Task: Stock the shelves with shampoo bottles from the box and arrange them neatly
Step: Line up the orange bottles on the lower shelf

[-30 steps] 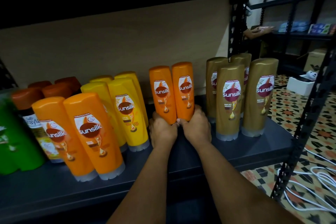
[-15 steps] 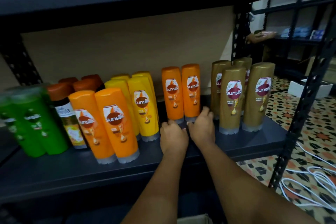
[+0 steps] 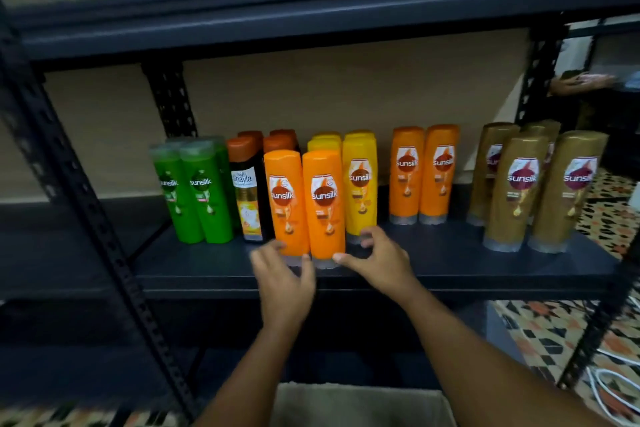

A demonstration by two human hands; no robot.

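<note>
Two orange shampoo bottles point(image 3: 306, 204) stand at the front of the dark shelf point(image 3: 433, 267). My left hand point(image 3: 282, 274) is open in front of the base of the left one. My right hand point(image 3: 375, 258) is open beside the base of the right one, thumb near its clear cap. Neither hand grips a bottle. Another orange pair point(image 3: 422, 173) stands further back on the right. Yellow bottles point(image 3: 360, 184) stand behind the front pair. The cardboard box point(image 3: 360, 404) shows at the bottom edge.
Green bottles point(image 3: 194, 187) and dark bottles with orange caps point(image 3: 247, 191) fill the left side; gold bottles point(image 3: 533, 184) stand at the right. An upper shelf point(image 3: 311, 14) carries blue and green bottles. Another person's hand point(image 3: 581, 81) shows far right. White cables point(image 3: 609, 388) lie on the patterned floor.
Both hands let go of the rear orange pair and moved left to the front orange pair. The camera pulled back and up, and the upper shelf came into view.
</note>
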